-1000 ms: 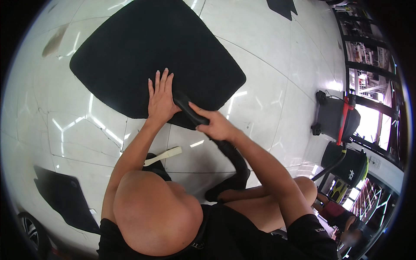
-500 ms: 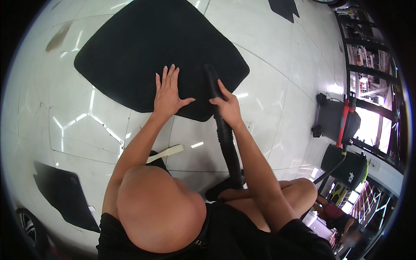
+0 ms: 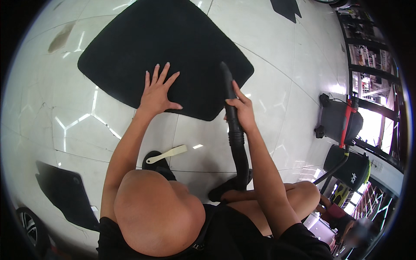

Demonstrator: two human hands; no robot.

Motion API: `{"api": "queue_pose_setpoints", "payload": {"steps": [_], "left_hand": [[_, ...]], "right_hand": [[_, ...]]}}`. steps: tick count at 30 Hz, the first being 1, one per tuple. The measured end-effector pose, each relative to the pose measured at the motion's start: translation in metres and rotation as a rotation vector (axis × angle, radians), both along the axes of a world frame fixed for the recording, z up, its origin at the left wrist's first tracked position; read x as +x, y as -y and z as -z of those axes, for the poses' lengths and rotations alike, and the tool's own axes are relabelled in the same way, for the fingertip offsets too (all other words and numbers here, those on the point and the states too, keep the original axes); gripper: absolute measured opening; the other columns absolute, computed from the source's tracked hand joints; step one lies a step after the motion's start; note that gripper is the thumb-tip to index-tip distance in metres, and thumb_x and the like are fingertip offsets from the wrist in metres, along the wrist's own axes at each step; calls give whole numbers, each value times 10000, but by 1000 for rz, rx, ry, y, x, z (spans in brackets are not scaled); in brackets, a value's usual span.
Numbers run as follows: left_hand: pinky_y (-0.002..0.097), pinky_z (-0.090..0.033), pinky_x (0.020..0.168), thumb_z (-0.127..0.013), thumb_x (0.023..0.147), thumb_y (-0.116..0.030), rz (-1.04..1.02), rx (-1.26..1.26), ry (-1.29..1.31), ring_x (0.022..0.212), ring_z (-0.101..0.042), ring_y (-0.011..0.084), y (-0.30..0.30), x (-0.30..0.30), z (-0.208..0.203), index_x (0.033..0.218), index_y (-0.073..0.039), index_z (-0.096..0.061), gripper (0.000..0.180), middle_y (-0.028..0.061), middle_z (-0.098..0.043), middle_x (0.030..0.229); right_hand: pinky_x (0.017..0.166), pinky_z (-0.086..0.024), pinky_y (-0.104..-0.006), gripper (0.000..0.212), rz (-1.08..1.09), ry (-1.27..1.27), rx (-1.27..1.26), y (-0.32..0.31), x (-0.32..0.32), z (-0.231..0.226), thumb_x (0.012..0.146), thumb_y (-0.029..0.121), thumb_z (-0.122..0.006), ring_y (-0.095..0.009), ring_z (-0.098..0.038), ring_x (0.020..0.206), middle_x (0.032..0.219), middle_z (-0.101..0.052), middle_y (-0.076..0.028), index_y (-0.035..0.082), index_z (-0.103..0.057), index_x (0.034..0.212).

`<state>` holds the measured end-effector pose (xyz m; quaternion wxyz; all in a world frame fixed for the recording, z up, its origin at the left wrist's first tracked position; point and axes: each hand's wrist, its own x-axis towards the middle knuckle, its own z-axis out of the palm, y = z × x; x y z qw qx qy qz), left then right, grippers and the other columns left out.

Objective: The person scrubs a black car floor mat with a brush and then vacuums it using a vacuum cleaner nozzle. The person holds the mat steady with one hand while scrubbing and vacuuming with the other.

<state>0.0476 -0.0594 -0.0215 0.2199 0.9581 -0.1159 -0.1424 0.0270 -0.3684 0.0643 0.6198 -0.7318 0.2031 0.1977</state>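
Note:
A large black carpet mat [image 3: 164, 39] lies flat on the glossy tiled floor ahead of me. Fingers spread, my left hand [image 3: 158, 93] rests on its near edge, left of the middle. My right hand [image 3: 241, 106] is wrapped round a black vacuum hose nozzle [image 3: 228, 82], whose tip touches or hovers just over the mat's right part; I cannot tell which. From the nozzle a ribbed hose [image 3: 238, 151] runs back toward my right foot. A cream-coloured brush or scraper with a long handle [image 3: 169, 153] lies by my left shoe, partly over it.
Another black mat [image 3: 65, 193] lies at the left near a car wheel [image 3: 29, 225], and one more mat [image 3: 286, 8] at the far right. Wheeled dark machines [image 3: 340, 119] with a red handle stand on the right. A person [image 3: 342, 223] is at the lower right.
My right hand and the nozzle have moved to the right across the mat. My left hand has slid left and slightly nearer, with its fingers spread wider.

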Motion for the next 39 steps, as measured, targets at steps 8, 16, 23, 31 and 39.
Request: {"api": "queue_pose_setpoints", "payload": {"steps": [8, 16, 23, 31, 39], "left_hand": [[680, -93, 1368, -1019, 603, -626, -128, -69, 125, 1719, -143, 428, 36, -1, 24, 1703, -244, -473, 1286, 135, -228, 1858], [666, -99, 1370, -1024, 618, -598, -171, -54, 86, 1717, -163, 412, 29, -7, 18, 1698, -220, -479, 1268, 118, -234, 1859], [632, -105, 1384, -1023, 632, -578, -164, -122, 213, 1719, -166, 395, 51, 5, 31, 1710, -171, -438, 1292, 126, -255, 1850], [604, -116, 1390, -1045, 607, -544, -207, -157, 122, 1720, -182, 364, 41, -3, 23, 1710, -80, -399, 1360, 117, -278, 1842], [595, -122, 1392, -1046, 607, -554, -202, -148, 134, 1719, -190, 354, 41, -4, 24, 1708, -82, -404, 1360, 111, -281, 1841]], "right_hand": [[1205, -441, -340, 852, -351, 227, -229, -37, -29, 58, 887, 123, -779, -287, -672, 1323, 1534, -689, -229, 13, -481, 1678], [1250, -401, -324, 863, -528, -93, -321, -53, -33, 17, 915, 80, -747, -292, -555, 1535, 1665, -571, -239, 101, -436, 1720], [1283, -364, -330, 829, -157, 232, -219, -49, -21, 56, 894, 72, -738, -286, -518, 1572, 1664, -559, -265, 67, -489, 1685], [1230, -431, -326, 813, -117, -21, -133, -42, 10, 34, 913, 103, -726, -280, -595, 1494, 1630, -594, -264, 31, -475, 1683], [1281, -385, -353, 845, -154, -147, -63, -11, 9, 21, 913, 104, -746, -281, -546, 1546, 1685, -560, -196, 15, -441, 1695]]}}
